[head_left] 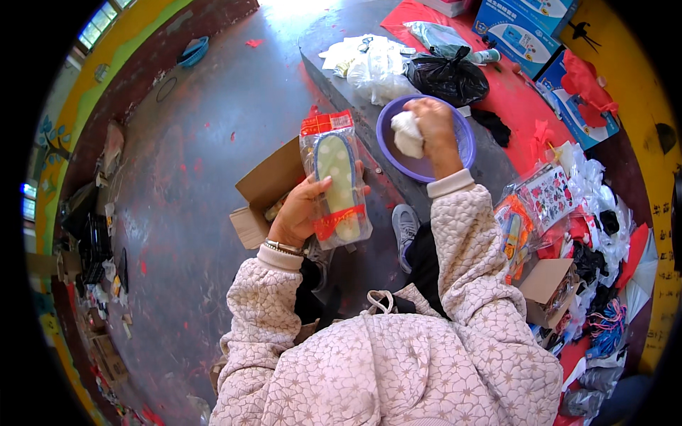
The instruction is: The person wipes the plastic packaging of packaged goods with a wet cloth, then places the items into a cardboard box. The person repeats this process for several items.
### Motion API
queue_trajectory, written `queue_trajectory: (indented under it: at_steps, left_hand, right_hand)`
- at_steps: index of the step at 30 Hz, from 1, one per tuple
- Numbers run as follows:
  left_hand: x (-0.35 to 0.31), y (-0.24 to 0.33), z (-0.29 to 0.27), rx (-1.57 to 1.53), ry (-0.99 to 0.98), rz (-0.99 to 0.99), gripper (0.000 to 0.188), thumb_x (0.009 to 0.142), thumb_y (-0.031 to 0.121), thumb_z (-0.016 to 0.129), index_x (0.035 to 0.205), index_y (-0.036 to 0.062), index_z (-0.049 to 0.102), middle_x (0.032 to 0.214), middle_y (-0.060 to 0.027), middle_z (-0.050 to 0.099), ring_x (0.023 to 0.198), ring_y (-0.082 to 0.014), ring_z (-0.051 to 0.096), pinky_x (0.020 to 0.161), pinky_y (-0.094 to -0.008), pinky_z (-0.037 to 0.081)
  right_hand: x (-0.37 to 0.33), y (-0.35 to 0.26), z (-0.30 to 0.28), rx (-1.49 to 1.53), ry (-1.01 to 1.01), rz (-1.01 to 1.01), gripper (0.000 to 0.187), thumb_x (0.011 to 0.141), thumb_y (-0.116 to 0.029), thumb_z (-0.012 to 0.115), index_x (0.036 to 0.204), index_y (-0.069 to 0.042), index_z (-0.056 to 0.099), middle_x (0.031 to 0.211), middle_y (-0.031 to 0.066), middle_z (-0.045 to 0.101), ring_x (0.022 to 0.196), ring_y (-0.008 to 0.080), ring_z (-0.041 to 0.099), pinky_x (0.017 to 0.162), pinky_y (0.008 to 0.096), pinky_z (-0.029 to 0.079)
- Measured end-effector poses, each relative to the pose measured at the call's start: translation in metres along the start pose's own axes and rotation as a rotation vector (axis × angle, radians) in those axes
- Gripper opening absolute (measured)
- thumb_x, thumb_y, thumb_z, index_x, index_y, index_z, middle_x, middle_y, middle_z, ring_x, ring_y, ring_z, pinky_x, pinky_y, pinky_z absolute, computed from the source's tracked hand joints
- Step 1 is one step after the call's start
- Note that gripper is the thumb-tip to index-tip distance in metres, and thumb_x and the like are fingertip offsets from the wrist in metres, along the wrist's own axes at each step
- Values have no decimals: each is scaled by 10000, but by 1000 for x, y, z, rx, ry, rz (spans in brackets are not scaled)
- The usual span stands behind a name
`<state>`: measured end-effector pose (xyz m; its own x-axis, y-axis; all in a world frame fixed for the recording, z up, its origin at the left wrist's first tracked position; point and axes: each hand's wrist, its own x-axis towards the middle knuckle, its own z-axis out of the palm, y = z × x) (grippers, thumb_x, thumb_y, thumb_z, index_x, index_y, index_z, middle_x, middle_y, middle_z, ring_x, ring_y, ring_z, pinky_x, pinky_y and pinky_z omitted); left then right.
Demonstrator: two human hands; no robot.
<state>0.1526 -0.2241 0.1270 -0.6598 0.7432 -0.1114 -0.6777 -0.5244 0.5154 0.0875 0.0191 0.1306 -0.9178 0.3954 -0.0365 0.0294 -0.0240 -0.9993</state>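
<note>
In my left hand [298, 209] is a packaged insole [335, 170], pale green with light dots and a dark edge, inside a clear plastic packet with red printed ends. The fingers grip the packet by its lower part, holding it upright above the floor. Over a purple basin [465, 142] my right hand [435, 128] is closed on a white cloth [407, 135], bunched up and hanging from the fingers. The bottom of the basin is mostly hidden by the hand and cloth. An open cardboard box [273, 170] stands just behind my left hand; its contents are mostly hidden.
White plastic bags [376, 71] and a black plastic bag [451, 77] lie beyond the basin. Blue printed cartons [518, 35] line the far right. Packets, plastic and a small cardboard box [547, 287] crowd my right side. A blue basket [193, 52] sits by the left wall.
</note>
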Motion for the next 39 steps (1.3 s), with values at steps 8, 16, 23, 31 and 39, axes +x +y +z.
queue_trajectory:
  at_steps: [8, 16, 23, 31, 39]
  left_hand:
    - [22, 0, -40, -248, 68, 40, 407, 966, 327, 345, 1225, 27, 440, 1208, -170, 522, 1089, -302, 531, 948, -469, 418]
    - [8, 27, -42, -260, 263, 343, 410, 971, 311, 346, 1233, 4, 415, 1207, -171, 518, 1118, -346, 505, 977, -518, 382]
    - [16, 17, -30, -307, 187, 283, 455, 970, 288, 339, 1309, -14, 342, 1285, -165, 463, 1182, -352, 446, 996, -520, 359]
    - [7, 11, -13, -153, 52, 133, 487, 955, 276, 388, 1365, 35, 283, 1357, -136, 387, 1199, -355, 430, 947, -554, 396]
    - [4, 5, -20, -56, 192, 139, 426, 944, 283, 437, 1278, 23, 387, 1217, -176, 510, 1104, -322, 523, 918, -515, 440]
  right_hand:
    - [-81, -8, 72, -468, -354, -641, 182, 744, -171, 629, 852, -37, 572, 861, 124, 585, 793, 290, 599, 716, 364, 471]
    - [-75, -12, 22, -882, -477, -546, 120, 720, -151, 647, 773, -78, 568, 823, 113, 565, 765, 300, 584, 691, 388, 469]
    - [-74, -14, 41, -537, -203, -957, 74, 710, -70, 626, 781, -67, 603, 877, 118, 590, 752, 316, 604, 660, 396, 488]
    - [-10, 46, 32, -893, 39, -856, 119, 754, -174, 618, 786, -59, 610, 876, 154, 601, 738, 296, 624, 633, 382, 492]
    - [-56, -17, 27, -225, -654, 10, 371, 805, -360, 655, 773, 9, 645, 692, 60, 614, 646, 106, 559, 600, 262, 446]
